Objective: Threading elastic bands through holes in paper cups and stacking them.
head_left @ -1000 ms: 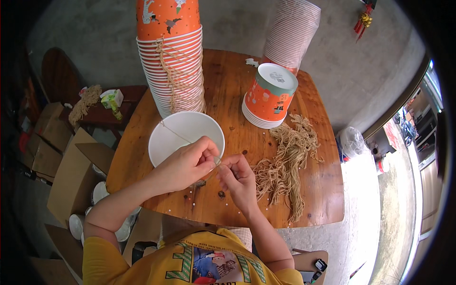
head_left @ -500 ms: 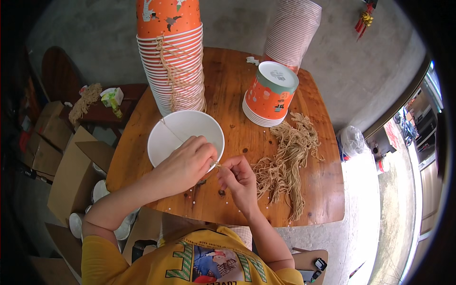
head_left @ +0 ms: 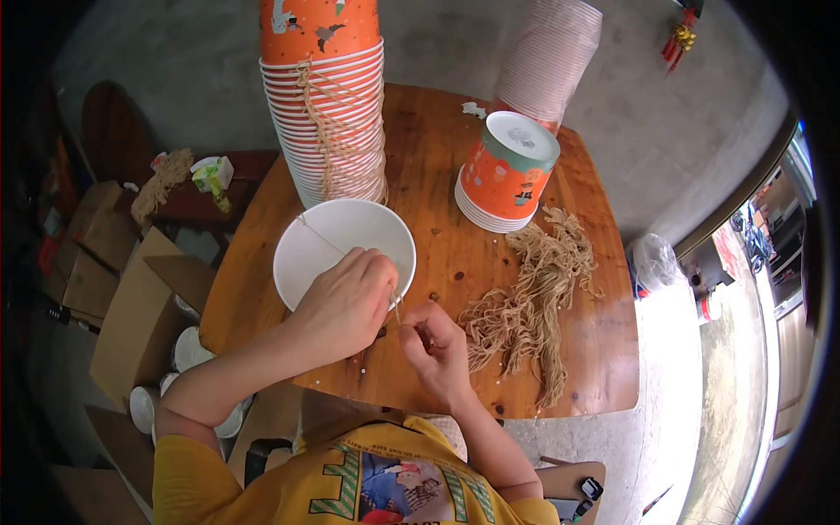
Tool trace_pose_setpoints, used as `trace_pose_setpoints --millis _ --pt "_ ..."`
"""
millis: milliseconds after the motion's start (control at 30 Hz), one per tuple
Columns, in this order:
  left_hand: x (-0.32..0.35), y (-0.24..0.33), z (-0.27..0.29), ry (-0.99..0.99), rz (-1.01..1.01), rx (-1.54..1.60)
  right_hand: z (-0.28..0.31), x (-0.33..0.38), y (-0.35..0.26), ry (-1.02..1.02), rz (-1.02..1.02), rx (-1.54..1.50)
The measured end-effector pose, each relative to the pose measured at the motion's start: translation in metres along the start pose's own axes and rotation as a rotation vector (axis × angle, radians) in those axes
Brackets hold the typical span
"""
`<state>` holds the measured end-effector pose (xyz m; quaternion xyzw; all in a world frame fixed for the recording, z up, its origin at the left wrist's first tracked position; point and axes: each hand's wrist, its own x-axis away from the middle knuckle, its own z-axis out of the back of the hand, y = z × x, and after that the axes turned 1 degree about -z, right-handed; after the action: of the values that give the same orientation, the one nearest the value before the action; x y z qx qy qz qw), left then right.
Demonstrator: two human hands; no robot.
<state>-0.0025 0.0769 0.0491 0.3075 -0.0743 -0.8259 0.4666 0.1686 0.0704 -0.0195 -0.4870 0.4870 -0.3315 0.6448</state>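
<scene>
A white paper bowl [head_left: 337,241] sits open on the wooden table [head_left: 437,175], with a thin tan string stretched across its mouth. My left hand [head_left: 346,302] rests on the bowl's near rim, fingers curled around it. My right hand [head_left: 437,346] is just beside it, pinching the end of the string between thumb and fingers. A loose pile of tan string pieces [head_left: 534,302] lies on the table to the right of my right hand.
A tall stack of orange-and-white bowls [head_left: 324,105] bound with string stands behind the white bowl. A short stack of upturned orange bowls [head_left: 507,171] and a tall pale stack [head_left: 547,57] stand at the back right. Cardboard boxes [head_left: 114,297] lie on the floor at left.
My left hand has slid down and right along the bowl's near rim, closer to my right hand. The right hand stays pinching the string.
</scene>
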Motion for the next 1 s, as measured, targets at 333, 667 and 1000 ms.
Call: trace_pose_setpoints --millis 333,667,1000 --pt "-0.002 -0.006 0.003 0.011 -0.134 -0.088 -0.007 0.001 -0.007 0.033 0.295 0.353" --pt "0.087 0.019 -0.011 0.451 0.148 0.103 -0.009 0.030 -0.009 0.146 0.541 0.689" --pt "0.066 0.031 -0.027 0.187 0.915 1.615 -0.023 0.043 -0.014 -0.035 0.516 0.553"
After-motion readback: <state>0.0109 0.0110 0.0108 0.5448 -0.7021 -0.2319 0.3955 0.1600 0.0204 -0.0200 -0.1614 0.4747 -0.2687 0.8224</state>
